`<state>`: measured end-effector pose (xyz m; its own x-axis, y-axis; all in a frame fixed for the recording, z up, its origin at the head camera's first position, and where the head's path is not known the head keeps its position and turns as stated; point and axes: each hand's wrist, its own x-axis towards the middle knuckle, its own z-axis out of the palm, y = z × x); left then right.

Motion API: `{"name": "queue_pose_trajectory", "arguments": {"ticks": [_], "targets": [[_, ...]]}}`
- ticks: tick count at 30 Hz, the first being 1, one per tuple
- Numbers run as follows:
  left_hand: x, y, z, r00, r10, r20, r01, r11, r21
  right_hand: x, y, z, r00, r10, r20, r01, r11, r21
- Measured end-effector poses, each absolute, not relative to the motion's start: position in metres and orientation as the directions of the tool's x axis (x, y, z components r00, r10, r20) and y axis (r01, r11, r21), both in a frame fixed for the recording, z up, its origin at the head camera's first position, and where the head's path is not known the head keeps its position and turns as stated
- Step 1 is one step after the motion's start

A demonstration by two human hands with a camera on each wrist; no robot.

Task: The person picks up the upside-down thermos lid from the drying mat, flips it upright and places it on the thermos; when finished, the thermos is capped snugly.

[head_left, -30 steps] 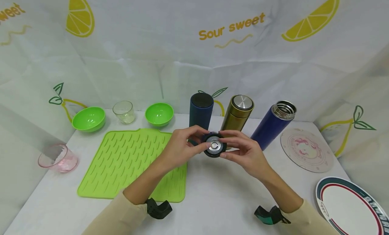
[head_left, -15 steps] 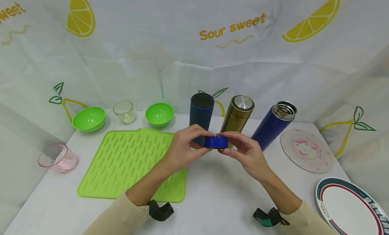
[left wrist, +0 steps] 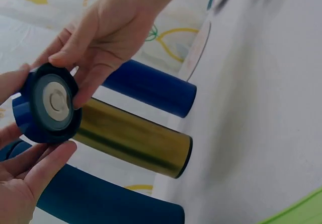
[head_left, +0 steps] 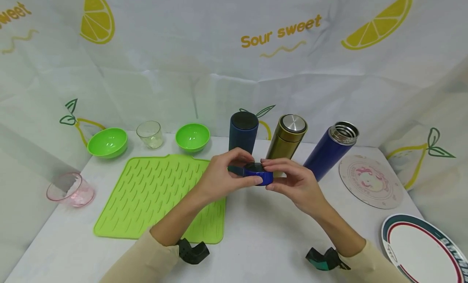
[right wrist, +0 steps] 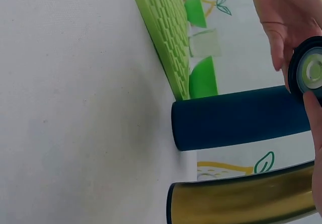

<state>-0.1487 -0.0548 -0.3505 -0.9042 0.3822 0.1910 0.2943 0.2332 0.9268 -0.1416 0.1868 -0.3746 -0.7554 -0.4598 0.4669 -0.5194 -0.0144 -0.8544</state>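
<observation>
Both hands hold a blue bottle lid (head_left: 264,178) in the air above the table. My left hand (head_left: 221,175) pinches its left side, thumb across the front. My right hand (head_left: 294,181) grips the right side with its fingertips. The lid's dark top tilts up in the head view, while its silver-centred underside (left wrist: 56,101) shows in the left wrist view. Behind the right hand stands a blue vacuum bottle (head_left: 325,155) with its steel mouth uncovered. A gold bottle (head_left: 281,142) and a dark teal bottle (head_left: 242,132), both capped, stand just behind the hands.
A green drying mat (head_left: 157,197) lies at left. Behind it are two green bowls (head_left: 107,143) and a clear glass (head_left: 150,136); a pink glass (head_left: 71,191) stands at far left. At right lie a round pink-printed mat (head_left: 369,181) and a white plate (head_left: 420,250).
The lid has been turned between the fingers: its metal underside faced the head camera, then its blue side, and now the dark top tilts into view. The bottles have stayed put.
</observation>
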Motion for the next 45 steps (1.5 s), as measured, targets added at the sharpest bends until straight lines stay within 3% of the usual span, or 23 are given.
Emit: {"name": "queue_pose_trajectory", "arguments": {"ticks": [8,13,19,31,37,45], "targets": [[-0.148,-0.056,-0.351,-0.883,0.392,0.257,0.365,0.233,0.901,-0.14,0.183,-0.377,-0.779,-0.419,0.467,-0.519,0.012,-0.855],[-0.147,-0.056,-0.352,-0.827,0.441,0.349,0.476,0.217,0.852,-0.139,0.185,-0.377,-0.806,-0.392,0.444,-0.496,0.037,-0.868],[-0.147,-0.053,-0.354,-0.761,0.492,0.424,0.604,0.298,0.739,-0.139,0.187,-0.377,-0.808,-0.384,0.446,-0.498,0.042,-0.866],[-0.145,-0.057,-0.354,-0.785,0.475,0.398,0.586,0.357,0.728,-0.141,0.208,-0.371,-0.793,-0.387,0.471,-0.534,0.067,-0.843],[-0.145,-0.065,-0.355,-0.795,0.485,0.363,0.567,0.383,0.729,-0.14,0.236,-0.351,-0.794,-0.283,0.538,-0.569,0.035,-0.821],[-0.144,-0.074,-0.358,-0.799,0.487,0.353,0.572,0.434,0.696,-0.148,0.282,-0.326,-0.736,-0.066,0.674,-0.671,-0.067,-0.739]]}}
